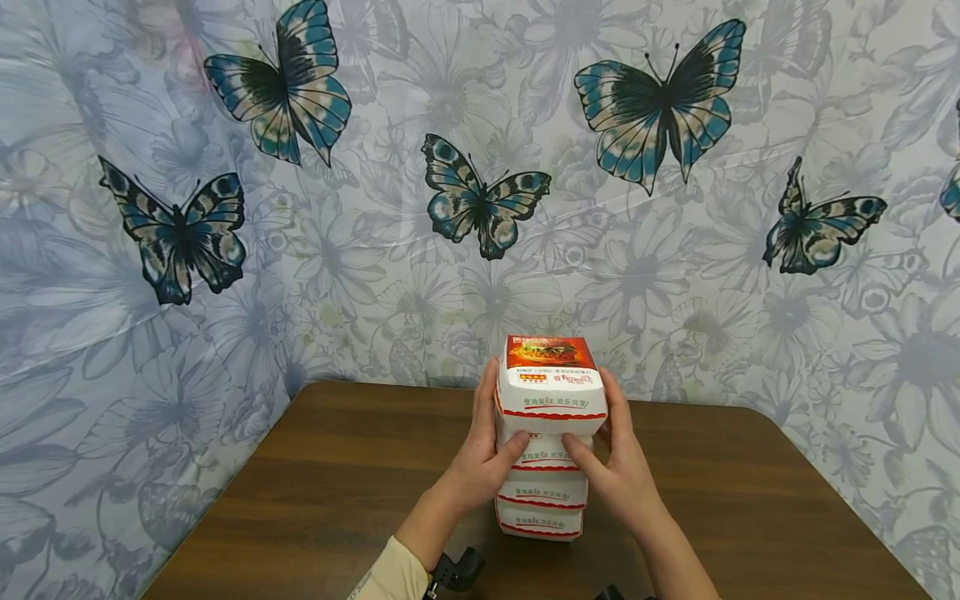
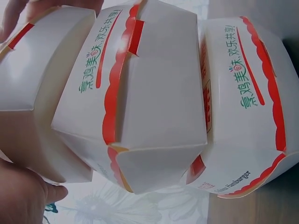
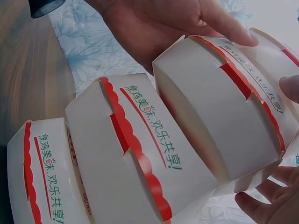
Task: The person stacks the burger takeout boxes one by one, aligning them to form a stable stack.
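Several white cardboard burger boxes with red scalloped edges stand in a slightly uneven stack in the head view. The top box (image 1: 553,392) bears a red burger picture on its lid. My left hand (image 1: 476,462) grips the upper stack from the left, and my right hand (image 1: 621,467) from the right. Both thumbs press the front of the second box (image 1: 546,455); the other fingers reach along the sides, their tips partly hidden. Below it sit the lower boxes (image 1: 542,523). In the right wrist view, a box (image 3: 215,102) lies between the hands.
The stack stands on a brown wooden table (image 1: 360,483). Behind the table hangs a pale floral cloth (image 1: 420,317) printed with butterflies. A black wrist device (image 1: 459,569) shows beside the left forearm, near the table's front.
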Tool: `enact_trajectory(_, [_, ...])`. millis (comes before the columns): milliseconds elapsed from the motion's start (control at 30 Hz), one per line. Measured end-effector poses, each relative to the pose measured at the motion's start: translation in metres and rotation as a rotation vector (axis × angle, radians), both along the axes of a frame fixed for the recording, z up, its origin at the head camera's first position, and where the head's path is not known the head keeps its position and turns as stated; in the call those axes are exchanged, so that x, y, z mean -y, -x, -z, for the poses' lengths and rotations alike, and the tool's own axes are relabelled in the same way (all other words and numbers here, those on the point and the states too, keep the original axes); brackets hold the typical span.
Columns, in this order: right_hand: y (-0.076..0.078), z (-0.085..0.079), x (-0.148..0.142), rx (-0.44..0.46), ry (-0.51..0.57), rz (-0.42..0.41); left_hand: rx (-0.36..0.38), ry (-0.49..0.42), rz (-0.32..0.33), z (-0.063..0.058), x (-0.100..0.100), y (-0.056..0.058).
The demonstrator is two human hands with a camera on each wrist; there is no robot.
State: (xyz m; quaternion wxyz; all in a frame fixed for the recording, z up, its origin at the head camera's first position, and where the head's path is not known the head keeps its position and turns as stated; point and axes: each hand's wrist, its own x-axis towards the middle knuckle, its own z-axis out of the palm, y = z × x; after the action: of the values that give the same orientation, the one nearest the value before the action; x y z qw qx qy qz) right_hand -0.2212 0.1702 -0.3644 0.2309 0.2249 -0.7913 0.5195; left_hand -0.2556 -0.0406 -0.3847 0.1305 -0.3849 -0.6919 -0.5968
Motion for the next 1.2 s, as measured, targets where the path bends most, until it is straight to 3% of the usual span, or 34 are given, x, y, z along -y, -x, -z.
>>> enact_trajectory(433, [0.0021, 0.0028, -0.0002, 0.028, 0.016, 0.008, 0.047, 0.006, -0.009, 0.0008, 0.0012, 0.001])
enact_trajectory(1000, [0.0027, 0.0032, -0.0014, 0.046, 0.033, -0.008, 0.013, -0.01, 0.01, 0.0023, 0.0016, 0.0015])
enact_trajectory(1200, [0.0011, 0.0001, -0.0052, 0.042, 0.014, 0.028, 0.024, 0.007, -0.032, 0.0025, 0.0038, 0.0016])
